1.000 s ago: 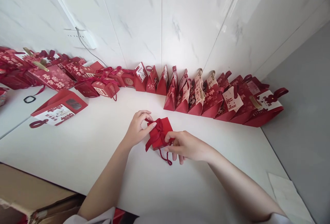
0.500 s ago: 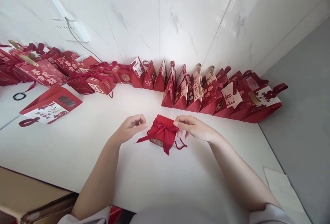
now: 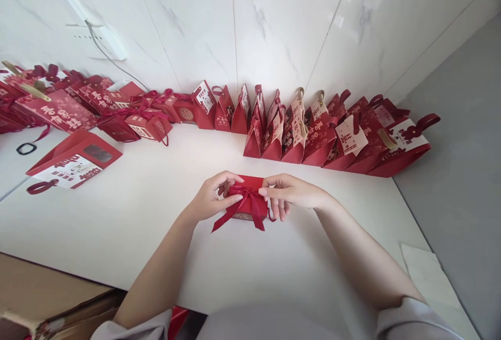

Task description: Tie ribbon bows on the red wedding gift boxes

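A small red gift box [image 3: 250, 200] with a dark red ribbon bow [image 3: 247, 205] on top sits on the white table [image 3: 156, 209] in front of me. My left hand [image 3: 213, 197] pinches the bow's left loop with thumb and forefinger. My right hand [image 3: 287, 193] pinches the right loop, its other fingers curled down beside the box. The ribbon's two tails hang over the box's front towards me.
A long row of red gift bags and boxes [image 3: 297, 131] lines the tiled wall. A larger red windowed box [image 3: 74, 160] lies at the left. A wall socket with a cable [image 3: 105, 43] is up left. A cardboard carton [image 3: 47, 303] stands below the table's near edge.
Both hands had pulled apart from the box half a second ago; now they have closed in on the bow from either side. The box has turned to lie squarer to me.
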Demonstrator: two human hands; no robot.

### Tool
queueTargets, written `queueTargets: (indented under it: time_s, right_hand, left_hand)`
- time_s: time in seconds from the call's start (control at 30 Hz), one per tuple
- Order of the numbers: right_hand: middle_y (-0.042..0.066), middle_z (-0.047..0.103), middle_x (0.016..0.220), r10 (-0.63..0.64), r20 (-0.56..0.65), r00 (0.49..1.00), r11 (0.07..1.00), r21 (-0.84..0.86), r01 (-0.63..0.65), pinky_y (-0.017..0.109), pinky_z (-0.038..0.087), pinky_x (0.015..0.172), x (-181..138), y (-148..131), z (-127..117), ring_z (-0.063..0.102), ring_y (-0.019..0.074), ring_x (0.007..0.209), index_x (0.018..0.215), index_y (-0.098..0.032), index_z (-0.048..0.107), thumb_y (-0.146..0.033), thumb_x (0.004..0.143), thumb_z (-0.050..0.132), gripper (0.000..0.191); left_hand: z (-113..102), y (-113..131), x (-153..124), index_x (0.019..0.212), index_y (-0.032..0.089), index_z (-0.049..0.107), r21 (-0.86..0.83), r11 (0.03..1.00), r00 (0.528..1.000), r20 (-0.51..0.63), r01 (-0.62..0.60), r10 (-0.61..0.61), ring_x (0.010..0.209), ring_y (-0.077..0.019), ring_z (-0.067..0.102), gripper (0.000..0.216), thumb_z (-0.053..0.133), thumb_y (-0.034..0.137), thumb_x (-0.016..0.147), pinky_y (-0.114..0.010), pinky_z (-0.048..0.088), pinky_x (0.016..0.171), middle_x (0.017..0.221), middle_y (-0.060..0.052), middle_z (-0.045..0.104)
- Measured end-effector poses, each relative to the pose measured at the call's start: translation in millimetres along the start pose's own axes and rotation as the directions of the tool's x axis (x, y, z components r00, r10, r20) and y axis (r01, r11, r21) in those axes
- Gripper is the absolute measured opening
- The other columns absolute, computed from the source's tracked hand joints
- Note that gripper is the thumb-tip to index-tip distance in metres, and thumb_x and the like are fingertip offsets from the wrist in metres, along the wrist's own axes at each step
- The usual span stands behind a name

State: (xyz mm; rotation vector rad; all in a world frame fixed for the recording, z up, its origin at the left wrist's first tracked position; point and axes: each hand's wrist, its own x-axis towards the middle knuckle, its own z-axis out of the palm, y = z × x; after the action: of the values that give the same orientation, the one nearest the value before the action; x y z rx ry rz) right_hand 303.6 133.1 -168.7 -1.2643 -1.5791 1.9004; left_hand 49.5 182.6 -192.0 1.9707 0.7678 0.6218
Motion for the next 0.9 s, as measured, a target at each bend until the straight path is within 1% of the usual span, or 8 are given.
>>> queueTargets:
  time_s: [0.2,0.3,0.5,0.6,0.67,0.77,0.83,0.9]
  right_hand:
    - [0.001,0.071,0.058,0.028,-0.056,0.998,0.999,0.028,-0.026,0.02,0.045,0.042,10,9,4,0.062,0.0128,0.042,0.078,-0.02,0.053,-0.064,0.084,0.06,0.046]
    - [-0.001,0.067,0.052,0.012,-0.072,0.997,0.999,0.044,-0.009,0.02,0.043,0.039,11,8,6,0.059,0.0121,0.04,0.076,-0.02,0.051,-0.062,0.084,0.06,0.044]
    - [-0.005,0.054,0.049,-0.083,-0.015,0.996,0.997,-0.009,0.083,0.019,0.036,0.038,1,-1,9,0.049,0.0087,0.04,0.075,-0.019,0.057,-0.06,0.087,0.058,0.043]
    - [-0.004,0.053,0.055,-0.16,-0.092,0.983,0.984,-0.087,0.153,0.023,0.038,0.045,2,-1,10,0.048,0.0101,0.046,0.071,-0.019,0.055,-0.064,0.09,0.05,0.048]
    - [-0.002,0.053,0.064,-0.259,-0.222,0.94,0.957,-0.194,0.217,0.027,0.045,0.058,5,1,10,0.054,0.013,0.058,0.067,-0.02,0.056,-0.063,0.092,0.048,0.051]
    - [0.005,0.058,0.096,-0.407,-0.361,0.839,0.893,-0.351,0.282,0.035,0.046,0.089,10,5,13,0.059,0.0208,0.098,0.066,-0.02,0.062,-0.058,0.092,0.052,0.047]
    - [0.007,0.055,0.117,-0.454,-0.377,0.807,0.872,-0.375,0.316,0.039,0.039,0.103,12,7,14,0.049,0.0245,0.124,0.066,-0.02,0.062,-0.054,0.092,0.055,0.044]
    - [0.007,0.052,0.129,-0.461,-0.37,0.806,0.873,-0.354,0.337,0.041,0.033,0.11,14,9,14,0.039,0.025,0.135,0.062,-0.02,0.06,-0.052,0.093,0.055,0.045]
  left_hand:
    - [1,-1,1,0.091,0.021,0.06,0.083,0.996,0.997,-0.064,-0.038,0.043,0.071,-0.0133,0.044,0.009,0.065,0.027,0.087,-0.028,0.039,0.068,0.077,0.001,0.051]
    - [1,1,1,0.079,0.02,0.057,0.097,0.993,0.994,-0.086,-0.061,0.069,0.076,-0.0142,0.048,0.013,0.064,0.027,0.087,-0.029,0.042,0.072,0.082,-0.001,0.051]
    - [11,15,0,0.064,0.018,0.041,0.063,0.998,0.988,-0.153,-0.021,0.03,0.115,-0.0236,0.052,0.034,0.06,0.032,0.088,-0.039,0.042,0.099,0.119,-0.008,0.056]
    - [19,17,0,0.062,0.019,0.037,0.042,0.998,0.995,-0.099,0.036,-0.032,0.122,-0.0259,0.049,0.04,0.063,0.035,0.086,-0.041,0.043,0.101,0.128,-0.008,0.055]
    - [21,16,1,0.061,0.018,0.037,0.025,0.998,0.997,-0.051,0.056,-0.055,0.122,-0.0255,0.05,0.04,0.065,0.035,0.085,-0.041,0.044,0.101,0.13,-0.007,0.055]
    - [22,12,3,0.06,0.018,0.039,0.017,0.998,0.997,-0.043,0.068,-0.067,0.119,-0.0249,0.052,0.04,0.066,0.035,0.084,-0.041,0.043,0.103,0.128,-0.006,0.055]
    - [21,12,4,0.06,0.018,0.041,0.007,0.997,0.997,-0.037,0.072,-0.072,0.118,-0.0248,0.053,0.039,0.067,0.036,0.083,-0.041,0.043,0.103,0.128,-0.006,0.055]
    - [21,13,4,0.061,0.017,0.046,-0.016,0.996,0.996,-0.006,0.084,-0.084,0.118,-0.0249,0.053,0.036,0.069,0.037,0.082,-0.041,0.044,0.103,0.129,-0.006,0.055]
